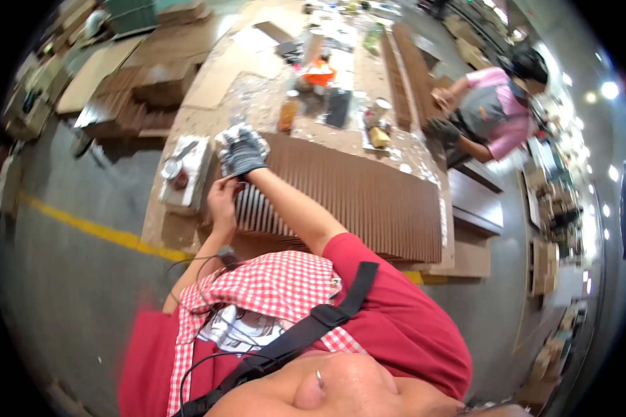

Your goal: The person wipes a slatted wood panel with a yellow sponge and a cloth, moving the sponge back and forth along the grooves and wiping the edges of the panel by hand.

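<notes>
A long row of thin brown wooden slats (355, 187), packed side by side, lies along the near edge of the table. At its left end my right hand (243, 151), in a grey glove with white patches over the fingers, rests on or just above the slats. Its fingers look curled, and whether a pale cloth is in them I cannot make out. Just below the glove's cuff is my bare left hand (222, 200), fingers pinched together against the slats' left end. What lies between those fingers is too small to tell.
Left of the slats, a white-smeared block (188, 177) carries a small tin (175, 174). Beyond stand an amber bottle (289, 110), a dark flat pad (338, 108) and a yellow sponge-like piece (379, 137). A co-worker (494, 104) handles long brown boards (414, 73) at the right.
</notes>
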Demonstrator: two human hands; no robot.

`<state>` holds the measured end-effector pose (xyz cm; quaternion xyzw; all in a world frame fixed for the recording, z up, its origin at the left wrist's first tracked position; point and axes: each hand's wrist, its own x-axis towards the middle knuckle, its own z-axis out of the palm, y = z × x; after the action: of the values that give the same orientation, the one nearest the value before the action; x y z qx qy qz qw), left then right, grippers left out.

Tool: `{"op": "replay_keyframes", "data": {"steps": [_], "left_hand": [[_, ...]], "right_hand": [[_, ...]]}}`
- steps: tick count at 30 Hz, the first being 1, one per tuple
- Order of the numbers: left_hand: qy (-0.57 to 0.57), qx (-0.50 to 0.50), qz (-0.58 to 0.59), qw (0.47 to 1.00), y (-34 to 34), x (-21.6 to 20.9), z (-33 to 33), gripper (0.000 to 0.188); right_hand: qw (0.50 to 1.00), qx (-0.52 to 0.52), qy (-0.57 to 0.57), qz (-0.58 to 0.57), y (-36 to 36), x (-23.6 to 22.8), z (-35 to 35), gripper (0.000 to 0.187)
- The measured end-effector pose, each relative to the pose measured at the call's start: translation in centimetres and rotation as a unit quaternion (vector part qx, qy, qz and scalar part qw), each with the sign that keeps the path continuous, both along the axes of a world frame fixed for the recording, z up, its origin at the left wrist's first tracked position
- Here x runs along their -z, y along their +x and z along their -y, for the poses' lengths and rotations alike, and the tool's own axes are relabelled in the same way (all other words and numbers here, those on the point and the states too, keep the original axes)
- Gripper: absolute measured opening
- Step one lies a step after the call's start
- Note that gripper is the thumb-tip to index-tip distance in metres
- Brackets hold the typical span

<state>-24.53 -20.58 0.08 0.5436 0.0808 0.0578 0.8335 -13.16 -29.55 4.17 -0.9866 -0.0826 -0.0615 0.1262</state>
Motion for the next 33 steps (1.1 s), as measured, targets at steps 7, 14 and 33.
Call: {"op": "replay_keyframes", "data": {"steps": [7,14,33], "left_hand": [[0.104,0.056,0.101,0.988,1.7,-0.5,1.6,0.010],[-0.276,0.017,-0.062,0.959,1.0,0.3,1.9,0.013],[-0.076,0.143,-0.067,0.985,0.2,-1.1,4.2,0.002]], "right_hand": [[0.993,0.005,0.056,-0.108,0.6,-1.3,2.0,0.067],[0.990,0.011,0.068,-0.126,-0.4,-2.2,1.1,0.063],[0.994,0.026,0.093,-0.058,-0.5,-0.6,2.5,0.057]]}}
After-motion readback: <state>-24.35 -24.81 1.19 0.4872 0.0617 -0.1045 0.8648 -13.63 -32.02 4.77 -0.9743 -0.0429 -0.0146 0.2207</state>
